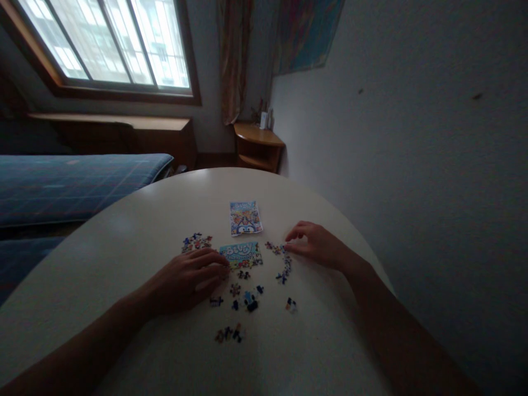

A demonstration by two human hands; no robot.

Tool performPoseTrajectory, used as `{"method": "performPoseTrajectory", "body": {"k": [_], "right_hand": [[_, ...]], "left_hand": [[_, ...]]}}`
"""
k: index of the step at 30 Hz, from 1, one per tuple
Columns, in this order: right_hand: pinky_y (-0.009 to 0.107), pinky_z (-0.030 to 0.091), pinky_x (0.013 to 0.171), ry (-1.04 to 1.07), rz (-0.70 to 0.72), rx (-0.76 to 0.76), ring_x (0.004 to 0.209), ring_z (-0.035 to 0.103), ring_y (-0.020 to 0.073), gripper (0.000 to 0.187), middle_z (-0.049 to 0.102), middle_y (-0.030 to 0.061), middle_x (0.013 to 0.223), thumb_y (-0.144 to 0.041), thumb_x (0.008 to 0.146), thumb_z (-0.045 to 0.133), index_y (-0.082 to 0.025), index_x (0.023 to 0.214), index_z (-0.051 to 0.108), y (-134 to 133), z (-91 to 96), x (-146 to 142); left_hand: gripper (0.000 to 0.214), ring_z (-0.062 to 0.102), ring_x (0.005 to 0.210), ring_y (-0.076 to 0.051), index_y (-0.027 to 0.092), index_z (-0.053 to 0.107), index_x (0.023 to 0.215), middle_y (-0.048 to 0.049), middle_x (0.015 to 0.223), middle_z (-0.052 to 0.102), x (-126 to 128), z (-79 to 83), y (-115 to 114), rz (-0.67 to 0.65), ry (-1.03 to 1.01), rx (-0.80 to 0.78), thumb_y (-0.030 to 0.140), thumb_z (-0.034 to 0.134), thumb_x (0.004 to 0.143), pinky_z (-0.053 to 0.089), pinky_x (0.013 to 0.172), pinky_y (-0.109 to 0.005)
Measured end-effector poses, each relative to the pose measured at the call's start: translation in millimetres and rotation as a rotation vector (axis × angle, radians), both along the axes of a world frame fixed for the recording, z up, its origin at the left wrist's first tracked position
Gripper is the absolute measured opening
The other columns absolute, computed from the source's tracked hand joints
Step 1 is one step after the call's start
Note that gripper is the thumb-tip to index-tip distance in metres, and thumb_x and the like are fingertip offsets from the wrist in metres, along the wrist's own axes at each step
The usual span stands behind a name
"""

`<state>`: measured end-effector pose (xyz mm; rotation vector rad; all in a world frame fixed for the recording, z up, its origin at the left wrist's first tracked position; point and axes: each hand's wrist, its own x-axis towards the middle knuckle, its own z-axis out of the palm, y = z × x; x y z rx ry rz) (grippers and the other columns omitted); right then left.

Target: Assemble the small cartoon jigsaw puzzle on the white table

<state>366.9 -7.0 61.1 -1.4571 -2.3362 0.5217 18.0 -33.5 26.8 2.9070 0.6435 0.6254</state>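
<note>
A partly joined puzzle section [241,255] with blue lettering lies on the round white table [136,231]. My left hand [190,278] rests flat on the table, its fingertips touching the section's left edge. My right hand [315,243] is curled, its fingertips pinching a small puzzle piece [284,248] beside a loose row of pieces [284,267]. A printed picture card [245,217] lies just beyond the section. More loose pieces lie in a pile at the left [196,242] and scattered near me [245,300].
A white wall runs close along the table's right side. A wooden corner shelf [258,144] stands beyond the table. A blue bed [74,184] lies at the left under a large window [111,44].
</note>
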Motion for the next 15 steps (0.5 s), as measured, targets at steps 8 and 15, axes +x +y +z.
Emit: {"method": "performPoseTrajectory", "body": {"k": [8, 15], "right_hand": [[0.038, 0.044, 0.094, -0.039, 0.063, 0.020, 0.100, 0.060, 0.0227, 0.012, 0.067, 0.0076, 0.104, -0.031, 0.082, 0.075, -0.023, 0.091, 0.075, 0.1, -17.2, -19.5], [0.038, 0.043, 0.093, -0.044, 0.089, -0.016, 0.102, 0.059, 0.0237, 0.009, 0.068, 0.0081, 0.104, -0.025, 0.079, 0.075, -0.020, 0.085, 0.072, -1.1, -14.1, -20.0]], "left_hand": [[0.047, 0.053, 0.125, -0.028, 0.023, 0.049, 0.138, -0.0071, 0.139, 0.058, 13.2, 7.3, -17.1, -0.059, 0.158, -0.082, 0.025, 0.055, 0.092, 0.045, 0.107, -0.048], [0.043, 0.055, 0.123, -0.027, 0.022, 0.053, 0.132, -0.0059, 0.135, 0.061, 18.2, 11.1, -22.1, -0.088, 0.148, -0.142, 0.027, 0.058, 0.090, 0.045, 0.107, -0.045]]}}
